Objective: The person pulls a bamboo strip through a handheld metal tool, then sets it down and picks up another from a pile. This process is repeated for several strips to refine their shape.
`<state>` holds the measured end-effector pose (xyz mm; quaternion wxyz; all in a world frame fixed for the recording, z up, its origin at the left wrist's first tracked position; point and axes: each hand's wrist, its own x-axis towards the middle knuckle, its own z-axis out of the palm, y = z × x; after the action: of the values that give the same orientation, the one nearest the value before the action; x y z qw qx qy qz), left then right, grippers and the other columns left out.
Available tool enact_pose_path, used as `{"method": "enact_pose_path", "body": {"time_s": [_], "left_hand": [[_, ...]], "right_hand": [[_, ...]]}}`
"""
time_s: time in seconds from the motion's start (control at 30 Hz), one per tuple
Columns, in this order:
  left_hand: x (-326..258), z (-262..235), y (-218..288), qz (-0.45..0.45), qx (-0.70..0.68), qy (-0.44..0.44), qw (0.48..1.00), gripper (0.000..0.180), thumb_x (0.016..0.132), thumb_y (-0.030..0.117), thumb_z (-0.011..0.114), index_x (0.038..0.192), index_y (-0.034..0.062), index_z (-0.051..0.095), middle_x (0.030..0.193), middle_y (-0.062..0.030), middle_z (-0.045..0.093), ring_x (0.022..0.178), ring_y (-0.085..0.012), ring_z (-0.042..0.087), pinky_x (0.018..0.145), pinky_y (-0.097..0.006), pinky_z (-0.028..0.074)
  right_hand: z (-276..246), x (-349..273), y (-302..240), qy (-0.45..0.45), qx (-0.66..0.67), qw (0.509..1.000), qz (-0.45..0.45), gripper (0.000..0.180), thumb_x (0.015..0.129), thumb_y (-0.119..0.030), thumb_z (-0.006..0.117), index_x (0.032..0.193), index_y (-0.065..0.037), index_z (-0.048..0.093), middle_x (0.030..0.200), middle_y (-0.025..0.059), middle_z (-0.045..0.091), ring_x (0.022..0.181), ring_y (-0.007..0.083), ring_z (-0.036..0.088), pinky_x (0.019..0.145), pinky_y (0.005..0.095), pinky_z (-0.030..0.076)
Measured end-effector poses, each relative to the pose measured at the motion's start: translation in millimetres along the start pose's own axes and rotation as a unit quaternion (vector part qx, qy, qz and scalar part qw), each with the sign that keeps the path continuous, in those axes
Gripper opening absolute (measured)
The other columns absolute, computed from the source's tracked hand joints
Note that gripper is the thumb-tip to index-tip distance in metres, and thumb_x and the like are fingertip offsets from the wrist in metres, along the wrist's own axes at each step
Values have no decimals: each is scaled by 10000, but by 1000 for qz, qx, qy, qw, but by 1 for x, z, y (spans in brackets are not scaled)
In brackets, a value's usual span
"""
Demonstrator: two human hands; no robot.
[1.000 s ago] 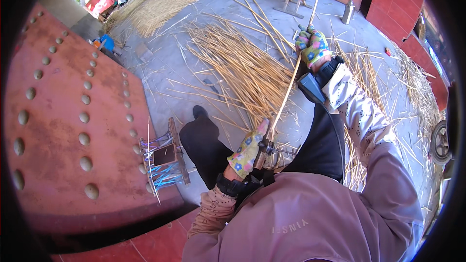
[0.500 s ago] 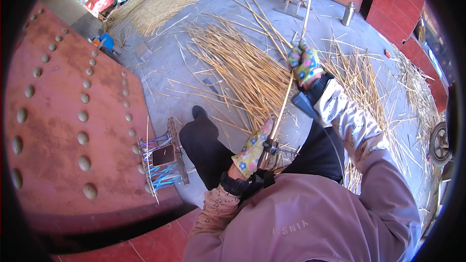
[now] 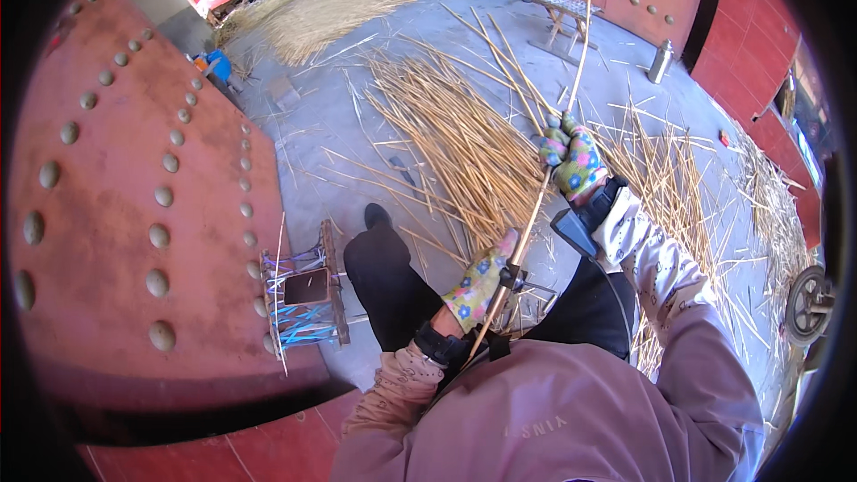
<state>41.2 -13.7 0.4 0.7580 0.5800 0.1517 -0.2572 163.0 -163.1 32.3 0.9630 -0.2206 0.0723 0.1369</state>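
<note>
My right hand [image 3: 571, 156], in a flowered glove, is closed around a long pale reed stalk [image 3: 532, 219] out in front of me. The stalk slants down toward my lap, passing a small dark clamp-like tool [image 3: 512, 278] with a thin rod at its side. Against the stalk beside this tool lies my left hand [image 3: 478, 284], gloved alike, fingers together along the stalk; its thumb is hidden. The stalk's lower end shows below the tool, near my waist. Just beyond my hands a thick heap of tan stalks [image 3: 455, 134] covers the floor.
More stalks [image 3: 665, 187] lie to the right, and a straw pile [image 3: 339, 18] at the far left. A small frame stool [image 3: 335, 303] stands by the studded red door [image 3: 116, 214]. Farther off are a folding stool [image 3: 564, 13] and a metal flask [image 3: 661, 62]. A wheel [image 3: 808, 305] is at right.
My right hand has come a little nearer to me with the stalk. The stalk's lower end now reaches farther past the tool toward my waist. The whole view has shifted slightly.
</note>
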Motion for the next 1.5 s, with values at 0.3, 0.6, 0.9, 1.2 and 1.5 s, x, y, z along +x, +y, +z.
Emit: {"method": "enact_pose_path", "body": {"time_s": [0.3, 0.6, 0.9, 1.2, 1.5], "left_hand": [[41, -23, 28, 31, -191, 25, 981, 380, 774, 484, 484, 623, 135, 485, 477, 30, 430, 377, -81, 416, 320, -209, 315], [69, -36, 73, 291, -260, 285, 875, 411, 773, 521, 454, 658, 129, 500, 492, 6, 433, 391, -101, 421, 346, -235, 332], [62, -150, 143, 356, -336, 362, 793, 442, 762, 564, 431, 705, 129, 492, 555, 3, 441, 443, -116, 404, 408, -269, 340], [85, -97, 95, 303, -306, 338, 837, 462, 754, 588, 416, 728, 133, 491, 582, -2, 442, 461, -124, 399, 425, -286, 341], [53, -174, 107, 350, -269, 392, 807, 479, 747, 607, 402, 745, 137, 492, 597, -7, 440, 468, -130, 397, 429, -297, 340]], "right_hand": [[-26, 12, 32, -83, -167, 979, 82, 278, 840, -311, 451, 955, -60, 487, 716, 29, 505, 622, 137, 492, 571, 255, 419], [-47, -42, 108, -122, -335, 926, 123, 276, 824, -267, 476, 984, -46, 514, 819, 65, 574, 492, 117, 496, 407, 226, 390], [-168, -141, -9, -241, -332, 847, 338, 302, 731, -148, 606, 934, 42, 489, 772, 139, 529, 490, 87, 450, 419, 178, 360], [-106, -60, 33, -191, -270, 905, 266, 404, 812, -168, 489, 1135, 47, 374, 779, 115, 546, 528, 136, 516, 442, 233, 434], [-155, -80, 19, -109, -211, 901, 363, 308, 780, -197, 503, 968, 47, 499, 768, 81, 550, 539, 73, 467, 444, 154, 374]]}}
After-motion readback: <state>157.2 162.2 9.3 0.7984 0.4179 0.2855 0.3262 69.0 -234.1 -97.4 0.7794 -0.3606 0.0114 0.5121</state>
